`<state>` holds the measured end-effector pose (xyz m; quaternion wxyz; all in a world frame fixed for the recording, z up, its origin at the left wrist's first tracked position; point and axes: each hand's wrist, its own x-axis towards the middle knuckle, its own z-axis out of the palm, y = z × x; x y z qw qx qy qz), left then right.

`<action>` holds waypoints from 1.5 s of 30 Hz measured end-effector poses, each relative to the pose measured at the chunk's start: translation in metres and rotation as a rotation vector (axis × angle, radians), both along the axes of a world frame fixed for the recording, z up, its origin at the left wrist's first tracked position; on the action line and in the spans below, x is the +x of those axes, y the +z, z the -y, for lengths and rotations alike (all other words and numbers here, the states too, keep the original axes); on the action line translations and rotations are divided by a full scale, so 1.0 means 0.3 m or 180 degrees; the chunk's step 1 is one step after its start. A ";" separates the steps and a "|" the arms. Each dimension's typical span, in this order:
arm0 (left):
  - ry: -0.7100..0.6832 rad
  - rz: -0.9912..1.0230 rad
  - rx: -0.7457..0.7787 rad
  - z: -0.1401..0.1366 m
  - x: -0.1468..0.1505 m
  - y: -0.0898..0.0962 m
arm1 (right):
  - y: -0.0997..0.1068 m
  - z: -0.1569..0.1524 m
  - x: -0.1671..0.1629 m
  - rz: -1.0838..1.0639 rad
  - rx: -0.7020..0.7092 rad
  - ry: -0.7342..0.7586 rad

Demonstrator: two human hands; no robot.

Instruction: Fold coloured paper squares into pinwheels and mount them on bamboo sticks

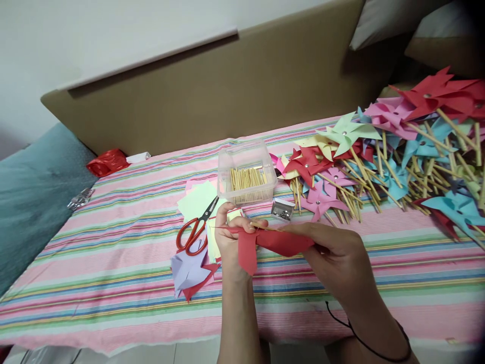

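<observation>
A red paper pinwheel is held edge-on between my two hands, over the striped cloth. My left hand grips it from the left, fingers curled near its middle. A thin wooden stick runs along the paper's far side, partly hidden by my fingers. My right hand pinches the right end of the pinwheel and stick. Just beyond the hands lies a small clear box of metal pins. Scissors with orange handles rest on paper sheets left of my left hand.
A clear plastic box holds many wooden sticks. Finished pinwheels in several colours pile up at right. Cut purple paper and pale green sheets lie left. A red plastic bag sits at the far left edge.
</observation>
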<state>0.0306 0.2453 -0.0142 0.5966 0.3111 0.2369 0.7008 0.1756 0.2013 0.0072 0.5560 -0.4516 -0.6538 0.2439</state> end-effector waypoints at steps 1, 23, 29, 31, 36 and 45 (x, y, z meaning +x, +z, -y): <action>0.0014 0.0012 -0.0008 0.001 0.002 0.002 | 0.001 0.001 0.000 0.0003 0.0018 -0.0006; -0.0238 0.0085 0.0176 0.014 0.003 0.005 | 0.011 0.004 0.010 -0.0058 0.0070 0.0212; -0.0311 -0.0055 0.0169 0.022 0.003 0.011 | 0.017 0.008 0.015 0.0021 0.0127 0.0217; -0.0252 -0.0048 0.0160 0.022 0.007 0.017 | 0.021 0.009 0.011 0.0029 0.0150 0.0180; -0.0125 -0.0007 0.0120 0.024 0.014 0.030 | 0.033 0.010 0.004 0.0041 0.0251 0.0088; -0.0119 0.0091 0.0180 0.023 0.015 0.034 | 0.036 0.011 0.003 0.0188 0.0365 0.0082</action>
